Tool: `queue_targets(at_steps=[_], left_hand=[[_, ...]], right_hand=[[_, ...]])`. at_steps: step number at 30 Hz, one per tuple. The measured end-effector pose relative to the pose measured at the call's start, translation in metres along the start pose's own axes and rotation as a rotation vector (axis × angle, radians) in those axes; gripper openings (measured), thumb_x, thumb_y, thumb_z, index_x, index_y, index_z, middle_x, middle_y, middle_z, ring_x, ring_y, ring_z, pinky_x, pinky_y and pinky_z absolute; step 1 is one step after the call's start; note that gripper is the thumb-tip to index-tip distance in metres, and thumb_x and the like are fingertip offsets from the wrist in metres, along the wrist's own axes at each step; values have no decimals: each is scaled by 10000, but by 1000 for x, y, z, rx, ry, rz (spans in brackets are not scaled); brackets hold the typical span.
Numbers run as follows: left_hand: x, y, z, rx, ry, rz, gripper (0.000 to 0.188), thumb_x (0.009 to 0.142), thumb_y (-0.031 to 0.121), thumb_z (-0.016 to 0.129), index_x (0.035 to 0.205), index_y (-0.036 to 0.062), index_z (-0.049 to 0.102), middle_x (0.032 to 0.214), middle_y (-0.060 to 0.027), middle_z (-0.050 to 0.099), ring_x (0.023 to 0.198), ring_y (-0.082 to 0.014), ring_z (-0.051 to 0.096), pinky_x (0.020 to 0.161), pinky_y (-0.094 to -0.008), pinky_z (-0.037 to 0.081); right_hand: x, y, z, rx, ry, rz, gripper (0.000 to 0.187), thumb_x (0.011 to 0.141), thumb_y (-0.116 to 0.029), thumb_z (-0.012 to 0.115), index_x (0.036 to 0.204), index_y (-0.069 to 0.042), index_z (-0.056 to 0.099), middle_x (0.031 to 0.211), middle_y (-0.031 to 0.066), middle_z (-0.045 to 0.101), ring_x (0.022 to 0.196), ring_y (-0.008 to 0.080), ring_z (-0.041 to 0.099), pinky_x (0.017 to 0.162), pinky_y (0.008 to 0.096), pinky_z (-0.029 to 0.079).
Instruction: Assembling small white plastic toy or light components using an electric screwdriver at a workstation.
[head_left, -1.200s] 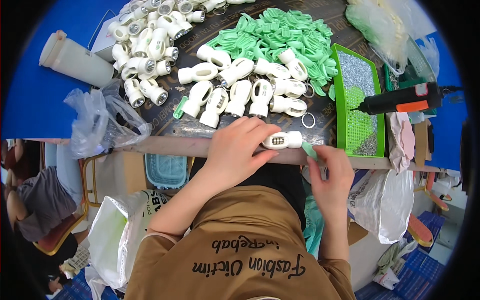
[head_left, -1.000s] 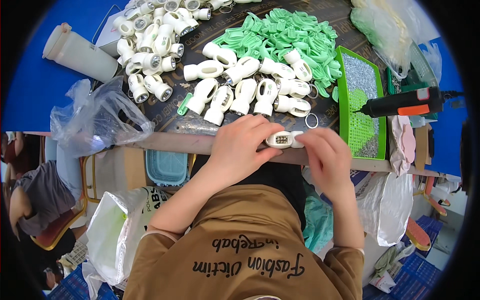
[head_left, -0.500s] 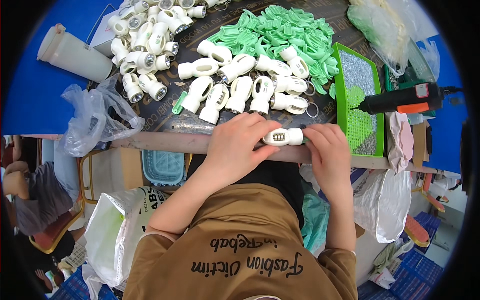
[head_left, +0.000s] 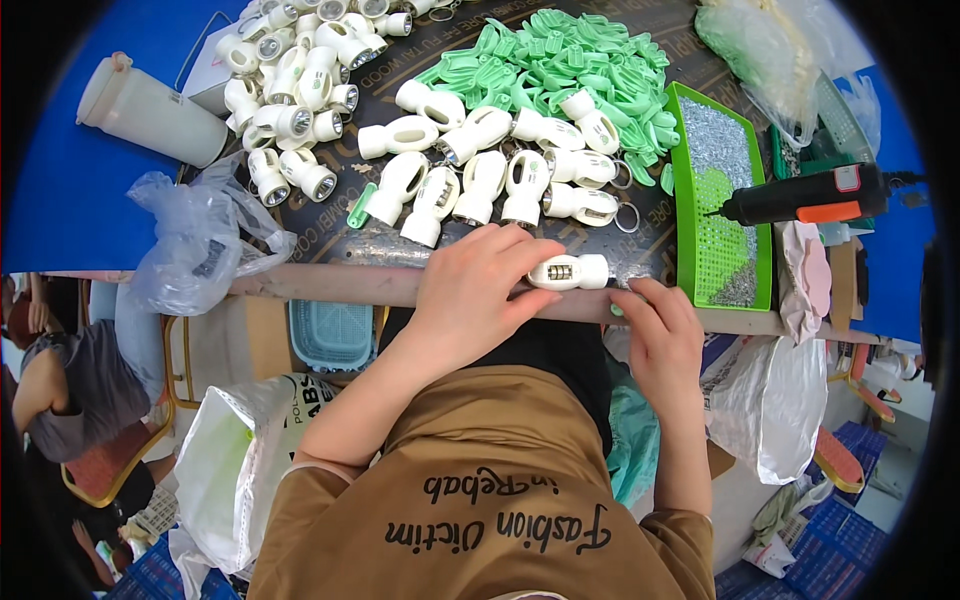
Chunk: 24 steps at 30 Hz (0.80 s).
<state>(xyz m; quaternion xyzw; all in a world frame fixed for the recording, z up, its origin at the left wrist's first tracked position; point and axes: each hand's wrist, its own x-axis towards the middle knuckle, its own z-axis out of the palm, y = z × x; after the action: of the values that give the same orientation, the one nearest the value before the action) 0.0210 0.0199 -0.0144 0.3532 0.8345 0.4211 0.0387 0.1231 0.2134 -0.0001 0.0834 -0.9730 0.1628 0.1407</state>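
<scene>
My left hand [head_left: 478, 275] grips a small white flashlight [head_left: 568, 272] at the table's front edge, thumb and fingers round its left end. The flashlight lies sideways, its slot facing up with small metallic cells showing inside. Just right of it, my right hand [head_left: 660, 330] is curled, with a bit of a small green plastic piece [head_left: 617, 310] showing at its fingertips; the rest is hidden. Beyond my hands lie several white flashlights [head_left: 480, 187] with open slots, some with key rings. One loose green cover [head_left: 361, 206] rests left of them.
A heap of green covers [head_left: 560, 75] lies at the back, and a pile of white flashlights [head_left: 300, 90] at the back left. On the right stand a green tray [head_left: 683, 230] of small metal parts and a black electric screwdriver [head_left: 800, 197]. A plastic bag [head_left: 190, 240] hangs over the left edge.
My right hand has drawn away from the flashlight's right end, slightly right and toward me, with the green piece at its fingertips. My left hand still holds the flashlight.
</scene>
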Motion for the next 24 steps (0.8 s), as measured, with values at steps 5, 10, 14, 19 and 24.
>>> queue_targets(at_steps=[5,10,14,19,24], left_hand=[[0,1,1,0,-7,-7,323,654,170,718,951,89,625,821,-45,595,752,-227,571,647,-321,456],[1,-1,2,7,10,12,321,653,175,719,950,93,627,823,-41,596,750,-224,571,645,-320,456],[0,1,2,24,-7,0,318,653,172,719,948,93,628,824,-40,596,753,-221,572,646,-319,456],[0,0,1,-1,-3,-4,317,656,167,718,949,91,627,831,-42,599,761,-220,573,650,-319,457],[0,-2,1,-3,2,6,320,657,168,718,953,89,624,836,-46,599,762,-226,572,653,-320,457]], right_hand=[[-14,1,7,163,183,11,313,605,94,558,894,-19,598,902,124,570,790,288,577,679,350,481],[-32,18,15,63,245,-111,315,625,89,567,916,-19,621,949,128,596,845,306,584,732,357,491],[-45,25,27,-34,299,-126,317,651,-5,661,966,-36,638,1018,119,598,910,316,567,777,375,483],[-50,21,35,-165,429,-157,341,638,-61,715,973,-68,649,943,82,585,867,284,542,701,362,448],[-42,3,27,-81,385,47,323,629,27,695,937,-42,625,844,93,584,760,266,553,674,353,437]])
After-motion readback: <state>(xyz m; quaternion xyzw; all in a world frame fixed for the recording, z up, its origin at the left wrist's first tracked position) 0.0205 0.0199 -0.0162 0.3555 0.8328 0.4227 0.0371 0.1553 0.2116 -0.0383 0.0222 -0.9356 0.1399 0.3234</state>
